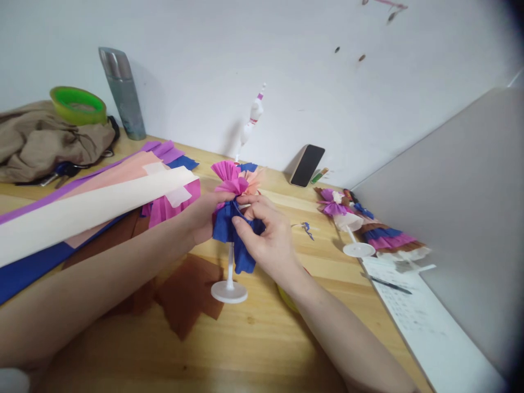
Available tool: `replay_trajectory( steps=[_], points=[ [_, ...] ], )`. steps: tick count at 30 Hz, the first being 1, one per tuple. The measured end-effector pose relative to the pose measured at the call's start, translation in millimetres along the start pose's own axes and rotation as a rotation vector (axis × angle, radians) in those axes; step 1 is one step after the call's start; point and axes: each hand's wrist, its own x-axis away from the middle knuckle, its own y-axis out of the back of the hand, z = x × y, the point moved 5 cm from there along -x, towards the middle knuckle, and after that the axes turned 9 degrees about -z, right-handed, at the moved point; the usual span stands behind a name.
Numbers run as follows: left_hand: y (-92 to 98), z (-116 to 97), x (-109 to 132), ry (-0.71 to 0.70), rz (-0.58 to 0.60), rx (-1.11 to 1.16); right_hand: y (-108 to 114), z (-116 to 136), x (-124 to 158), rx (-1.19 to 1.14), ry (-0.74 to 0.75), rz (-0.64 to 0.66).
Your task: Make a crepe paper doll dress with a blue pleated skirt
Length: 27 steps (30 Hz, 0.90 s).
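A small white stand (229, 292) rises from the table in front of me, dressed in crepe paper. Pink pleated crepe paper (228, 173) fans out at the top, with a peach pleated piece (251, 180) beside it. Blue crepe paper (223, 222) hangs below around the stem. My left hand (208, 214) is closed on the gathered paper from the left, its thumb at the gather. From the right, my right hand (268, 226) pinches the blue crepe paper between thumb and fingers. Part of the gather is hidden behind my fingers.
Crepe paper strips (102, 204) lie at left, with brown pieces (190, 292) near the stand. Behind are a bottle (125, 98), green tape roll (77, 106), slim white figure (251, 117) and phone (308, 165). Paper-dressed stands (359, 249) and a pen (391, 284) on paper lie right.
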Motion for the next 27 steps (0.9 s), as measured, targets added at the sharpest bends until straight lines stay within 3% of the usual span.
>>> replay_trajectory(
  steps=[17,27],
  points=[
    [4.8,4.0,-1.7,0.103,-0.114,-0.016,-1.5,-3.2,2.0,0.011,-0.039,0.053],
    [3.3,3.0,-2.2,0.063,-0.055,-0.024,-1.3,0.1,1.7,0.025,0.026,0.039]
  ],
)
